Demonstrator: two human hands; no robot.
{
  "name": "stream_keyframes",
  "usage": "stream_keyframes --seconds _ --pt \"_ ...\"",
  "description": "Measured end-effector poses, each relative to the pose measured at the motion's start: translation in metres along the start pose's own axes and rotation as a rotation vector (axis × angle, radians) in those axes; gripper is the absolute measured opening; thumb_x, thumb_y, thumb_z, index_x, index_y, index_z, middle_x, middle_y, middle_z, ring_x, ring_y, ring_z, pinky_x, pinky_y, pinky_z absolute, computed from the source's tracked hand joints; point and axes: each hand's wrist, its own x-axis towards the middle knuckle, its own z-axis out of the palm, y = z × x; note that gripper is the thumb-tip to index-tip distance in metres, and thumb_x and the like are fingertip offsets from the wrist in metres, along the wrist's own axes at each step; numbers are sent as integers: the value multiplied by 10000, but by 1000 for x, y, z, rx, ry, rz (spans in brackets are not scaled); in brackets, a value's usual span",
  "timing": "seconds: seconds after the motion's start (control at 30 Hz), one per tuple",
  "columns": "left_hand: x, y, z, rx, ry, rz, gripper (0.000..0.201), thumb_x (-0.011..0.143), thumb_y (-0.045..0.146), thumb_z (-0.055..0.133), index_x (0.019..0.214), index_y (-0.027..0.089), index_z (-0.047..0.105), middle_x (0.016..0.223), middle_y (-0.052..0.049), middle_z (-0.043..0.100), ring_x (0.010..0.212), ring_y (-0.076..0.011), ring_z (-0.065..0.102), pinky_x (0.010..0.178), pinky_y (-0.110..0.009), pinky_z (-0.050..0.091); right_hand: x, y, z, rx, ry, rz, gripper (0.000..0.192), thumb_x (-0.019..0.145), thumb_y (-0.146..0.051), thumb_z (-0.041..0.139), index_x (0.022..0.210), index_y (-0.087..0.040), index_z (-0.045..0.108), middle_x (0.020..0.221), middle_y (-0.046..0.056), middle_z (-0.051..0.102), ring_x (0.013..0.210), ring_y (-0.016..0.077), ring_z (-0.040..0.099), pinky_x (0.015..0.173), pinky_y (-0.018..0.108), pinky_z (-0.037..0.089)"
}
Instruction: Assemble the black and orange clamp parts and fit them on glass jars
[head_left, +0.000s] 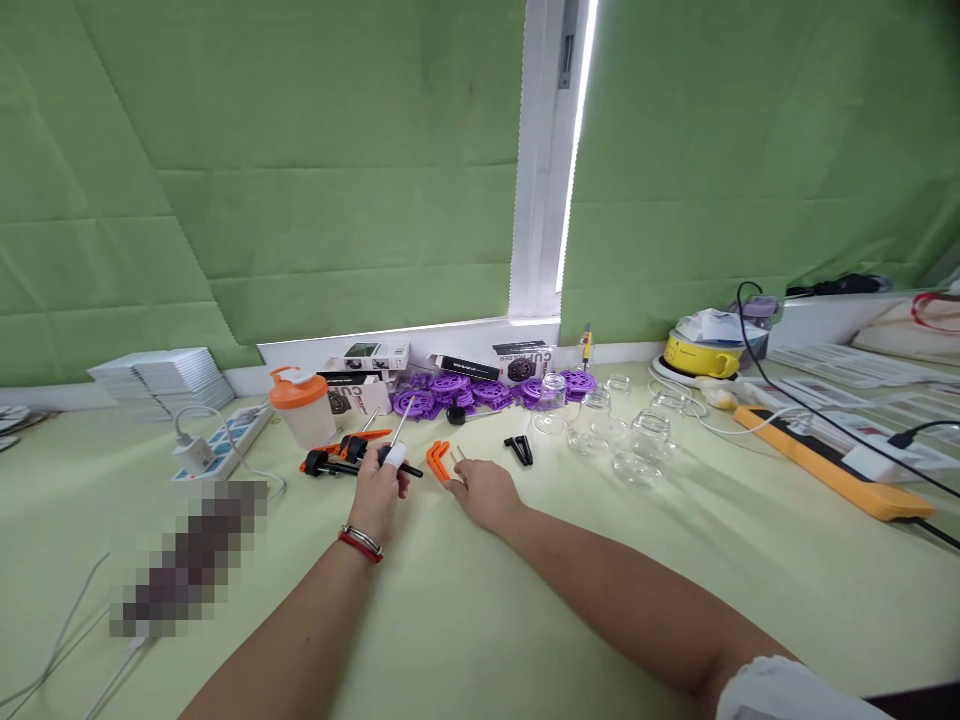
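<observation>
- The left hand is closed around a screwdriver, pinching its handle near the white-taped fingertip; the thin shaft points up and away over the table.
- The right hand lies low on the table with its fingers reaching toward an orange bracket, just beside it or touching; I cannot tell whether it pinches a small pale part at its fingertips.
- Judged from this, the step in hand is gathering a part to work on with the tool: tool ready in one hand, piece being fetched by the other.
- The next move would call for a firm grip on the orange bracket and bringing it to the screwdriver tip, lined up squarely.
- Just left of the screwdriver lie black and orange clamps; a small black clip sits to the right of the bracket.
- Further back stand an orange-lidded shaker, purple plastic discs and clear glass jars on the pale green table.
</observation>
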Motion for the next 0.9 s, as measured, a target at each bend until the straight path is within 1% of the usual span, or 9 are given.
stream_keyframes --seconds 0.1,0.2,0.43,0.57,0.67,0.73,0.83,0.9 --pt "-2 3 1 -33 5 -35 274 705 429 556 822 189 494 633 39 536 425 -72 458 374 -192 327 1 0 3 -20 -10 1 297 865 -397 453 1003 -195 622 880 92 674 856 221 614 664 284 381" --pt "-3 4 3 -40 -2 -65 282 720 456 538 772 184 487 609 31 538 410 -74 449 366 -195 325 2 -2 3 -32 -15 10 277 860 -365 453 975 -195 640 866 93 678 826 215 616 654 286 384" --pt "1 -4 1 19 4 -84 313 740 500 507 774 189 494 602 29 540 396 -72 444 352 -186 310 2 -1 2 -14 -20 43 218 843 -273 453 898 -181 643 854 89 668 792 206 610 620 274 381" --pt "2 -6 0 54 15 -103 325 728 506 521 802 191 499 594 37 531 397 -74 444 353 -186 311 2 3 4 43 17 68 188 837 -239 452 860 -174 627 833 78 660 774 197 607 609 261 372" --pt "3 -6 0 67 25 -103 335 705 485 564 846 188 500 606 40 530 400 -72 439 359 -191 322 4 8 3 164 48 103 169 819 -235 463 836 -169 619 812 71 654 747 181 596 586 248 361" --pt "4 -6 0 61 19 -89 368 674 471 611 873 181 503 624 41 527 402 -67 434 368 -196 331 5 12 0 287 74 134 159 807 -242 469 799 -166 608 772 60 644 709 164 581 574 240 359" --pt "5 -6 0 45 1 -74 421 614 453 678 878 165 520 627 51 505 401 -58 417 376 -201 326 7 17 -7 566 113 220 168 805 -277 452 751 -168 568 697 31 603 604 128 527 535 229 355" --pt "6 -6 -1 40 -13 -73 422 580 436 710 844 156 538 608 61 480 404 -52 402 382 -199 316 7 21 -12 815 100 292 170 810 -301 436 737 -172 520 654 4 560 513 95 455 485 217 328"
